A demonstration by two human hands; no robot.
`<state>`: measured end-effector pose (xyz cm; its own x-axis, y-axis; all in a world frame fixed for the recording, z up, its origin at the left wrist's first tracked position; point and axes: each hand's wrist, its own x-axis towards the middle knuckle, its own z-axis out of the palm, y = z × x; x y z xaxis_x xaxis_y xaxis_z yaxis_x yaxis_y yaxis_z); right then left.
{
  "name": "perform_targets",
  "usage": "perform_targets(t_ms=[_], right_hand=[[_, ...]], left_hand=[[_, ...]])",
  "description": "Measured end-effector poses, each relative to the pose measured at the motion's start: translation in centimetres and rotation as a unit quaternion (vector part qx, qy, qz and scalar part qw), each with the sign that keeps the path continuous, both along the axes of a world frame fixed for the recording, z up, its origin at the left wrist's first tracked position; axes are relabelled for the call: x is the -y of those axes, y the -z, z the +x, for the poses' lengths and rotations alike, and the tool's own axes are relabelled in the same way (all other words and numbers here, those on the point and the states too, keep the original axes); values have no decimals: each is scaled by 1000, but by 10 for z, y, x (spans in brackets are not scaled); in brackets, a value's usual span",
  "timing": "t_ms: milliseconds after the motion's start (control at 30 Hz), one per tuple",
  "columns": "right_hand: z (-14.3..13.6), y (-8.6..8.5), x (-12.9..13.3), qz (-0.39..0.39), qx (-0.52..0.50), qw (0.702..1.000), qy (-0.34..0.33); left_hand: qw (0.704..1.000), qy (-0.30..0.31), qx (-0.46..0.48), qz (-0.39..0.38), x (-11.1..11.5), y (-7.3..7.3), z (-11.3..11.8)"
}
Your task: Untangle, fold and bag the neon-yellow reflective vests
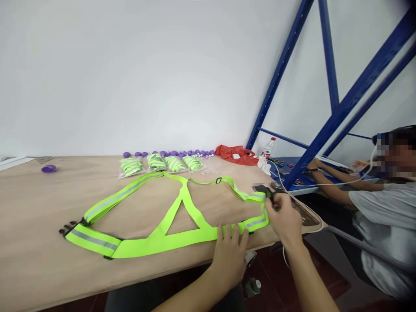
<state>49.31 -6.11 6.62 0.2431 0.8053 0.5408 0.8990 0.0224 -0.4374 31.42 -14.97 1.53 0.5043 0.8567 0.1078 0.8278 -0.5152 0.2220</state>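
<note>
A neon-yellow reflective vest (pixel 169 240) made of straps with grey stripes lies spread over the wooden table. My left hand (pixel 230 253) rests on its lower band near the table's front edge, fingers apart and flat. At the vest's right end, my right hand (pixel 286 219) is closed on the black buckle (pixel 269 195), with the strap end beside it raised in a bend. Part of that buckle is hidden by my fingers. Another black buckle piece (pixel 69 227), with prongs, lies at the left end. A small black slider (pixel 219 180) sits on the thin upper strap.
Several bagged neon-yellow vests (pixel 156 162) lie along the back, before a row of purple pieces (pixel 173 153). A purple cup-like piece (pixel 48 169) is at left. A red plastic bag (pixel 235 154), a bottle (pixel 268 148) and blue rack posts (pixel 282 69) stand right; a co-worker (pixel 386 216) sits beyond.
</note>
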Motion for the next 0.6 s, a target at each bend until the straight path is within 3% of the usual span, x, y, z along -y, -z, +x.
perform_targets(t_ms=[67,133,233,300,333,400,433,467,533,600], right_hand=[[-45,-2,8,24,104,982,-153],[-91,4,22,53,206,931,-297],[-136,20,40,43,289,869,-399],[-144,30,45,22,300,861,-410],[-142,34,45,11,298,861,-412],[-133,40,41,-9,282,858,-429],[-126,42,39,-14,268,857,-440],[-118,45,37,-17,250,859,-447],[-98,51,34,-10,210,872,-443],[-74,58,32,3,172,894,-413]], left_hand=[[1000,-7,18,12,-5,8,18],[998,-25,40,30,-2,21,31],[997,-34,53,43,23,34,23],[997,9,61,49,48,27,-7],[993,72,73,61,61,18,-29],[986,114,121,27,84,-6,-81],[984,84,157,2,92,-19,-108],[981,-23,193,-3,98,-30,-134],[956,-147,244,72,103,-44,-175],[936,-194,264,124,102,-47,-199]])
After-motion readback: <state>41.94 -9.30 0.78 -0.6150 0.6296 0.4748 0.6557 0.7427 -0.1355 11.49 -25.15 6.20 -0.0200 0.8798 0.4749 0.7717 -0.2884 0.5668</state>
